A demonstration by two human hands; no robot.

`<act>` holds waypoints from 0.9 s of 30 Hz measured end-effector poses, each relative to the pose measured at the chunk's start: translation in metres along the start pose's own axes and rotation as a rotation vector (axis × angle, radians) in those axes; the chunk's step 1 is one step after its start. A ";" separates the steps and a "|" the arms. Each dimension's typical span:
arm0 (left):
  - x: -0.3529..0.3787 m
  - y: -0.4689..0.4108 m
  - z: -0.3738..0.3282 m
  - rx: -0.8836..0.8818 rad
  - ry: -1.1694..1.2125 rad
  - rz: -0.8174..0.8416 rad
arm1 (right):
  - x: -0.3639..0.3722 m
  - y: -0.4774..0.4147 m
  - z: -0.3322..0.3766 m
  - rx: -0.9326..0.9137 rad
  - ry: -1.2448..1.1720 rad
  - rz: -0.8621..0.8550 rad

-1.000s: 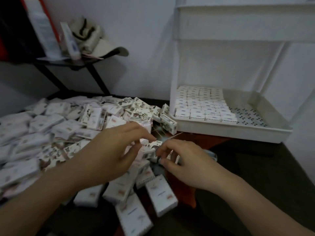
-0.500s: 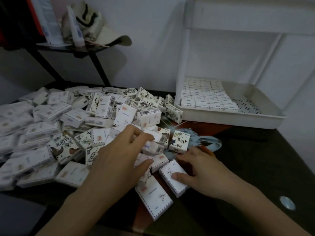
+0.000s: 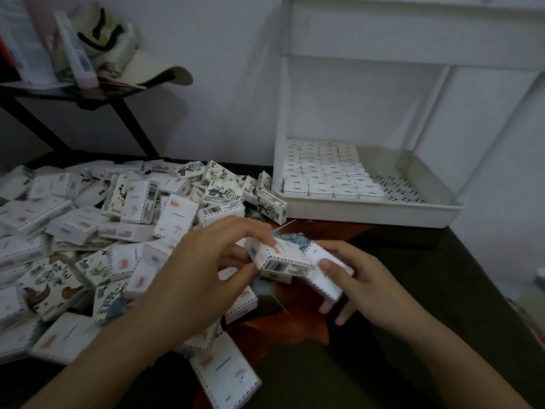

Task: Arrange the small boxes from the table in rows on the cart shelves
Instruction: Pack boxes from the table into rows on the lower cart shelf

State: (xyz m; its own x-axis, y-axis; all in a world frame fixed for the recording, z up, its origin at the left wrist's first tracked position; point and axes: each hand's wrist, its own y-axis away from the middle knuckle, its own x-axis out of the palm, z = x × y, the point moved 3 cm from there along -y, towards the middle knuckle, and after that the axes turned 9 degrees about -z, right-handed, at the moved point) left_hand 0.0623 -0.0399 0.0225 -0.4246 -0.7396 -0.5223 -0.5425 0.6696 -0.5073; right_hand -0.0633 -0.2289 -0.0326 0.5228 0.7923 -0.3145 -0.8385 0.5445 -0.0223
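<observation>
The left hand (image 3: 203, 273) pinches a small box (image 3: 280, 256) just above the table (image 3: 413, 290), and the right hand (image 3: 365, 278) grips a second box (image 3: 324, 271) touching it, though blur may hide another beneath. The loose pile (image 3: 88, 231) lies to the left, near the cart shelf (image 3: 368, 215), where rows of boxes (image 3: 324, 178) fill its left part

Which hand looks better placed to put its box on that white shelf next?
Probably the right hand. It grips a small box and lies on the side of the cart shelf, whose bare patch is at the right. The left hand holds a barcoded box but sits farther, by the pile.
</observation>
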 end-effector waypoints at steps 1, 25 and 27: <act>0.006 -0.004 0.000 -0.030 0.068 0.012 | -0.009 -0.004 0.000 -0.021 -0.005 -0.033; 0.068 -0.089 0.000 -0.174 0.171 0.066 | -0.197 -0.141 -0.013 0.023 0.432 -0.372; 0.071 -0.098 0.001 -0.178 0.094 0.045 | -0.200 -0.146 -0.011 0.016 0.477 -0.321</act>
State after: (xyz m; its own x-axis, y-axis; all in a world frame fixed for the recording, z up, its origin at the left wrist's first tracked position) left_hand 0.0857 -0.1582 0.0344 -0.5122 -0.7181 -0.4712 -0.6375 0.6855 -0.3518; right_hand -0.0473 -0.4698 0.0226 0.6205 0.3764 -0.6879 -0.6447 0.7442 -0.1743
